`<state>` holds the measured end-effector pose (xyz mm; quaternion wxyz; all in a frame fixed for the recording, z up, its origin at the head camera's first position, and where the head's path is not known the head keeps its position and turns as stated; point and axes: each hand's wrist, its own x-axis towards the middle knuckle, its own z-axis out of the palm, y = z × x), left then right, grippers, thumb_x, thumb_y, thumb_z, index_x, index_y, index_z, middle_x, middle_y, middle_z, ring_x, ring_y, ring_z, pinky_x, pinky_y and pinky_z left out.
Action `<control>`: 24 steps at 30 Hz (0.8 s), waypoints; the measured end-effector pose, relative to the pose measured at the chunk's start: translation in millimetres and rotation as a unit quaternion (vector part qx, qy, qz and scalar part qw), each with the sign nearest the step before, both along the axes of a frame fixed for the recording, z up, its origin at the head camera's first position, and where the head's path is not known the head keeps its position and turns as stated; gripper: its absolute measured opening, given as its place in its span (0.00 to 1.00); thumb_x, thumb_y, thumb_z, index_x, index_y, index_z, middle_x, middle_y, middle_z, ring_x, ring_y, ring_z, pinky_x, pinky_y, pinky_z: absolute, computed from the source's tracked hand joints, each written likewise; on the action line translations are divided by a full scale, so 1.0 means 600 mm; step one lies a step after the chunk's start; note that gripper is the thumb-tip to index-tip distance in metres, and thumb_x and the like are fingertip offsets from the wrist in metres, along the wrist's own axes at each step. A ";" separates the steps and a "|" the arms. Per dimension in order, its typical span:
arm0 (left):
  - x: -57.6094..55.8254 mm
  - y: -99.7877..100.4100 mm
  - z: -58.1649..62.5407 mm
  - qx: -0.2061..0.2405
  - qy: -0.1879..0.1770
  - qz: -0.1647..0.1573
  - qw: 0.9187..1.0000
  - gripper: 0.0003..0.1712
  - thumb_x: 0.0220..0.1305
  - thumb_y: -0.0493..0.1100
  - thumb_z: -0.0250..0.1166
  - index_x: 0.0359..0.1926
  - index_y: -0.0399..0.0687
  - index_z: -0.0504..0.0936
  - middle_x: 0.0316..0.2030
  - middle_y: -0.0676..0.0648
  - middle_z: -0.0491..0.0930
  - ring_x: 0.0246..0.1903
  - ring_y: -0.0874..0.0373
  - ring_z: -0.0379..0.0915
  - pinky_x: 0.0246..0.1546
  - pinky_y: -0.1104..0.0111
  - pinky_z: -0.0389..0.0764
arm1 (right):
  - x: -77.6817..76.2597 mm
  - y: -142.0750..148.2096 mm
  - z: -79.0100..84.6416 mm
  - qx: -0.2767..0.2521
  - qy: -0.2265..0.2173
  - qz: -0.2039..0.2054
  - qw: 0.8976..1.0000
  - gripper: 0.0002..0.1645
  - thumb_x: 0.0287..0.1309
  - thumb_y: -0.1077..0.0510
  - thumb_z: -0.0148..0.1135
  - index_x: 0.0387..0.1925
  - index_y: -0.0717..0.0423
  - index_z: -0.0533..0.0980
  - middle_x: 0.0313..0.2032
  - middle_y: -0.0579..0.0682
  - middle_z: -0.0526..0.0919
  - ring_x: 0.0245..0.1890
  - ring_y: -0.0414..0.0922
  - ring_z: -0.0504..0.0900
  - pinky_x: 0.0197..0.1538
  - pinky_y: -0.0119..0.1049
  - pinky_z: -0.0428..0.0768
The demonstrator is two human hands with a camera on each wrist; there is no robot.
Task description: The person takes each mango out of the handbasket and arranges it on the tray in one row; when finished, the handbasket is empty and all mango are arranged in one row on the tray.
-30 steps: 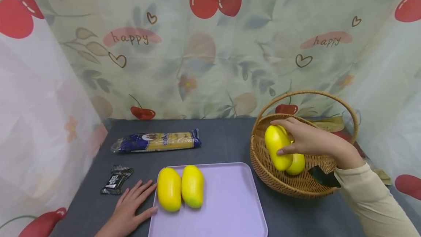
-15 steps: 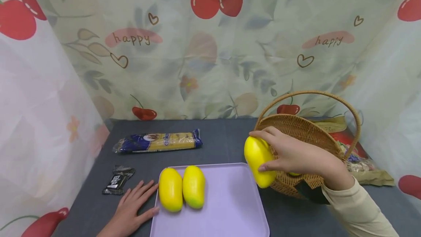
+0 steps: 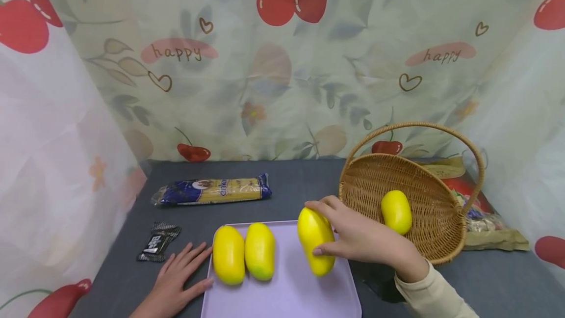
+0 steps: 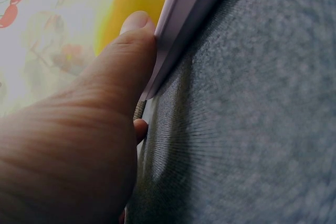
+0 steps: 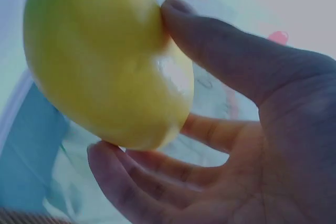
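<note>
In the head view my right hand (image 3: 353, 232) holds a yellow mango (image 3: 316, 242) over the right part of the lilac tray (image 3: 295, 298). The right wrist view shows thumb and fingertips around this mango (image 5: 105, 61), which has a greenish end. Two more mangoes, one on the left (image 3: 228, 255) and one beside it (image 3: 260, 251), lie side by side on the tray. My left hand (image 3: 176, 278) rests with fingers spread at the tray's left edge. Up close in the left wrist view, its thumb (image 4: 121, 66) touches the tray rim (image 4: 173, 30).
A wicker basket (image 3: 366, 185) with a tall handle stands tilted at the right, one mango (image 3: 396, 212) inside. Behind it lies a colourful bag (image 3: 494, 229). A pasta packet (image 3: 214, 190) lies at the back left; a small black packet (image 3: 159, 242) is near my left hand.
My right hand has lifted the mango out of the basket and carried it left over the tray. The basket's opening has tipped toward me. My left hand stays where it was.
</note>
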<state>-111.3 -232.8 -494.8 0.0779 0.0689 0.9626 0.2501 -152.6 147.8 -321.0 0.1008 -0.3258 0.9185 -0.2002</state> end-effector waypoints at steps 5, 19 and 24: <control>0.000 0.000 0.001 0.002 0.001 -0.001 1.000 0.39 0.47 0.76 0.48 0.62 0.80 0.55 0.64 0.55 0.57 0.65 0.46 0.44 0.58 0.41 0.40 | 0.003 -0.025 -0.034 -0.005 -0.018 -0.007 1.000 0.47 0.45 0.36 0.61 0.65 0.44 0.53 0.53 0.46 0.64 0.42 0.36 0.71 0.43 0.32 0.75; -0.001 -0.001 -0.001 0.005 0.000 0.000 1.000 0.38 0.48 0.76 0.48 0.62 0.82 0.54 0.64 0.56 0.57 0.66 0.47 0.44 0.58 0.41 0.39 | -0.021 -0.058 -0.118 -0.016 -0.038 -0.042 0.998 0.50 0.43 0.35 0.63 0.64 0.49 0.54 0.52 0.53 0.66 0.41 0.41 0.72 0.41 0.35 0.75; -0.001 -0.001 -0.001 0.005 0.002 0.002 1.000 0.38 0.48 0.75 0.49 0.62 0.81 0.54 0.64 0.57 0.57 0.66 0.47 0.44 0.59 0.41 0.40 | -0.029 -0.060 -0.137 -0.026 -0.048 -0.045 0.997 0.51 0.43 0.35 0.62 0.64 0.53 0.55 0.52 0.56 0.67 0.44 0.43 0.72 0.45 0.39 0.75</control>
